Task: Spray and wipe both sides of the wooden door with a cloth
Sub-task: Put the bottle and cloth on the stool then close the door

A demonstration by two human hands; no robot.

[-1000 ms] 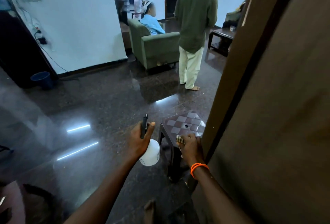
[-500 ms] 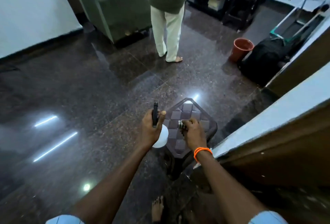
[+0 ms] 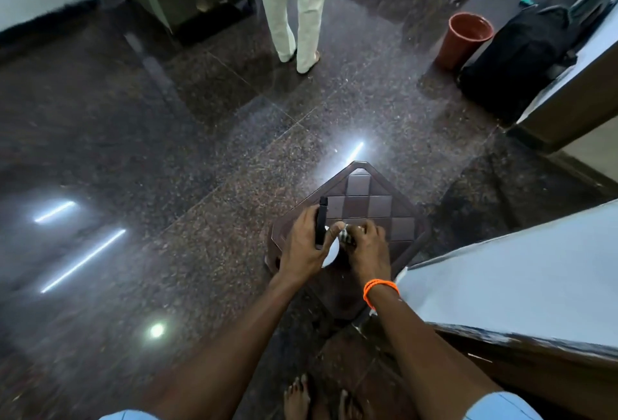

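No text, label, brand, number or sign can be read anywhere in the view; the spray bottle under the fingers shows only a plain white body and black head; the checked stool beyond the fingers bears a pattern only, no writing.

The dark speckled stone floor is shining glossy, mirroring lights; the brown checker-patterned plastic table is looking smooth with a duller sheen.
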